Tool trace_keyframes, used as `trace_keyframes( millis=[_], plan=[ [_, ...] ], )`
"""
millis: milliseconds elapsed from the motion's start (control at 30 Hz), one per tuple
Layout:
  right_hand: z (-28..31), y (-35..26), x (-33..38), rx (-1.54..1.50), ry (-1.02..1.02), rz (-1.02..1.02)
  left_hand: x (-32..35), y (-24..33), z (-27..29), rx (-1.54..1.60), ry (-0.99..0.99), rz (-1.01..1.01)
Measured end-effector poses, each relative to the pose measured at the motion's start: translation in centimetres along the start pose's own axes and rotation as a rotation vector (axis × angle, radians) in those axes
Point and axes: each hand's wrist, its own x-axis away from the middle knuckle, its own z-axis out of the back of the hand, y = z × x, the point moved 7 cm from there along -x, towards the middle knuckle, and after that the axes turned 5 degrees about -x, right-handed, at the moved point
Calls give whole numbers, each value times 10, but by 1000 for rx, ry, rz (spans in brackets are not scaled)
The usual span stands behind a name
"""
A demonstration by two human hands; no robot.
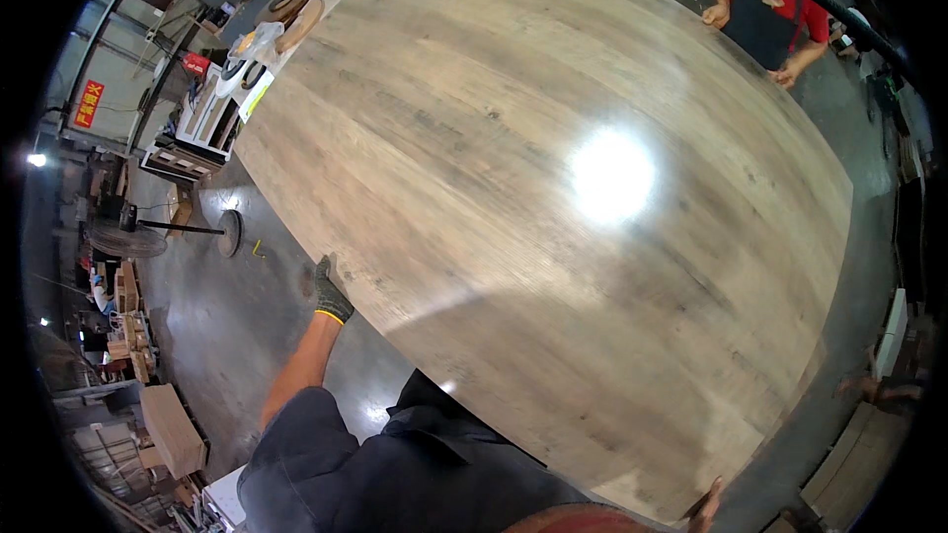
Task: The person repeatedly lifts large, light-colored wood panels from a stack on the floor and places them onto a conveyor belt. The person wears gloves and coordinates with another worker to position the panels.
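Observation:
A large glossy wood-grain panel point(553, 197) fills most of the head view, lying flat in front of me. My left hand point(331, 293), in a dark glove with a yellow cuff, grips the panel's left edge. My right hand point(707, 500) shows only as fingertips at the panel's near right corner, holding that edge. At the far end another person in a red shirt and dark apron point(768, 5) has both hands on the panel's far edge.
Grey concrete floor point(227, 326) lies on the left. A white cart with parts and round discs point(212, 114) stands at the far left. Stacked wooden boards point(173, 429) sit at the lower left. More boards point(859, 454) lie at the lower right.

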Motion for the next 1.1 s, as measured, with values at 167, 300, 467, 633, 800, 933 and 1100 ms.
trace_keyframes(
  millis=[167,300,467,633,800,933,1100],
  plan=[
    [-7,30,22,32,85,-19,-19,22,45,-83,31,48],
    [-4,59,35,42,186,-36,-20,45,32,-131,60,86],
    [6,77,44,48,277,-54,-12,60,15,-192,127,165],
    [23,85,41,81,338,-73,-15,62,30,-202,180,260],
    [57,91,48,150,420,-78,-12,54,-5,-245,139,271],
    [88,117,58,63,584,-280,-27,63,34,-284,194,264],
    [148,146,43,203,418,-466,-31,60,41,-349,299,251]
  ],
)
